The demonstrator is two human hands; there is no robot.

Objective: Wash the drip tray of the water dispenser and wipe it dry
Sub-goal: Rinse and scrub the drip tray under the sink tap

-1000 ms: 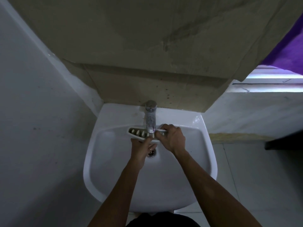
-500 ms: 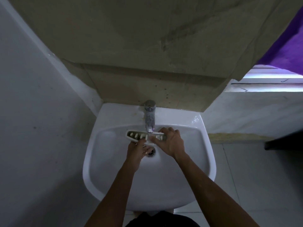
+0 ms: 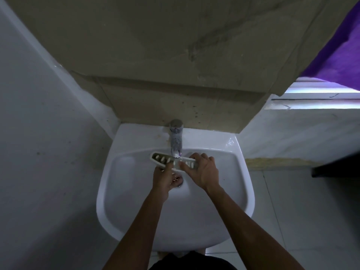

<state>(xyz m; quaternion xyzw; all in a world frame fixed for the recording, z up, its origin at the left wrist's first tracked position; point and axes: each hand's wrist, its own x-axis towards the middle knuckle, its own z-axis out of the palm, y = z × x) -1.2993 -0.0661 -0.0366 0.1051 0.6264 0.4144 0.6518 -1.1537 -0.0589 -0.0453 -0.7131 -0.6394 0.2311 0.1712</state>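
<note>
The white slotted drip tray (image 3: 162, 159) is held level over the white basin (image 3: 136, 207), right under the spout of the chrome tap (image 3: 176, 139). My left hand (image 3: 163, 179) grips its near edge from below, thumb up on the slotted top. My right hand (image 3: 204, 170) holds the tray's right end, fingers curled over the far edge and thumb lying across the top. The right end of the tray is hidden by that hand. I cannot tell whether water is running.
The basin's drain (image 3: 179, 181) lies just under my left hand. A beige tiled wall (image 3: 175, 55) rises behind the tap. A purple cloth (image 3: 339, 55) hangs at the upper right above a pale marble ledge (image 3: 311, 133).
Both hands have shifted the tray slightly left and nearer under the spout. My left hand's thumb has come up onto the tray's top.
</note>
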